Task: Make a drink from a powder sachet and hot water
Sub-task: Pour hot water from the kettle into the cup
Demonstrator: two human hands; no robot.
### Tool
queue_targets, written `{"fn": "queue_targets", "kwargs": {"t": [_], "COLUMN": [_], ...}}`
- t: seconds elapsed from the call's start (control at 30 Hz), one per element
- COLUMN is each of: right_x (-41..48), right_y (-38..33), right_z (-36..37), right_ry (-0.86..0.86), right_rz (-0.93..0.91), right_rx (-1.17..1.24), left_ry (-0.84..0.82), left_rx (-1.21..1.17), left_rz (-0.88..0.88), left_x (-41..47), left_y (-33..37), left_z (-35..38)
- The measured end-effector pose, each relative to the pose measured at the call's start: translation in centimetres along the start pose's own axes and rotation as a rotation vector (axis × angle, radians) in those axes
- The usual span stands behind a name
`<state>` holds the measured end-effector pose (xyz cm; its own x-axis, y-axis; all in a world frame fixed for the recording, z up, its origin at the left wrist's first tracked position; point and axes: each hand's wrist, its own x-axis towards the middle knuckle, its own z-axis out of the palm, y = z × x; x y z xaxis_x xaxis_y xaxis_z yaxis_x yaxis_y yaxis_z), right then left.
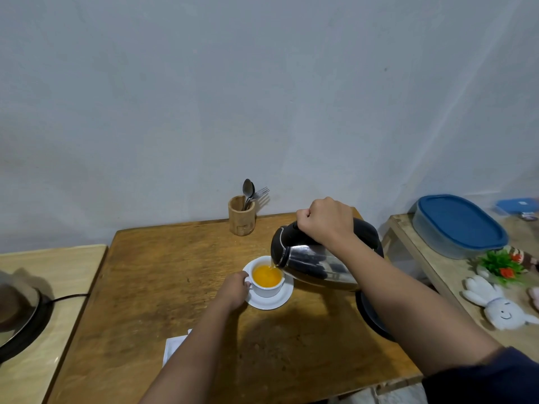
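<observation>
Head view: my right grip holds the tilted kettle; left grip pinches the cup handle, mid-bench. I'd pour slowly, stopping below the rim.

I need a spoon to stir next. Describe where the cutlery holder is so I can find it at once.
Start at the brown wooden table and go to its far edge, against the grey wall. The wooden holder stands there upright, beyond the cup and left of the kettle. It is the only thing with spoons and a fork sticking out.
</observation>
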<state>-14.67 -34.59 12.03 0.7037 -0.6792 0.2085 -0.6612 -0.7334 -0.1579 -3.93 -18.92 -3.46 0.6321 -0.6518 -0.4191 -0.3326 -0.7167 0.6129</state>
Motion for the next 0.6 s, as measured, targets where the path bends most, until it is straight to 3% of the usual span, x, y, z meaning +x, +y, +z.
{"fn": "queue_targets", "kwargs": {"t": [0.6], "right_x": [-0.34], "right_y": [-0.29], "right_z": [-0.51], "right_ry": [0.023], "right_rz": [-0.017], "right_rx": [-0.021], "left_ry": [0.008], "left_rx": [-0.037], "left_rz": [-0.007], "left_x": [0.05], "left_y": [-0.07], "left_z": [0.12]}}
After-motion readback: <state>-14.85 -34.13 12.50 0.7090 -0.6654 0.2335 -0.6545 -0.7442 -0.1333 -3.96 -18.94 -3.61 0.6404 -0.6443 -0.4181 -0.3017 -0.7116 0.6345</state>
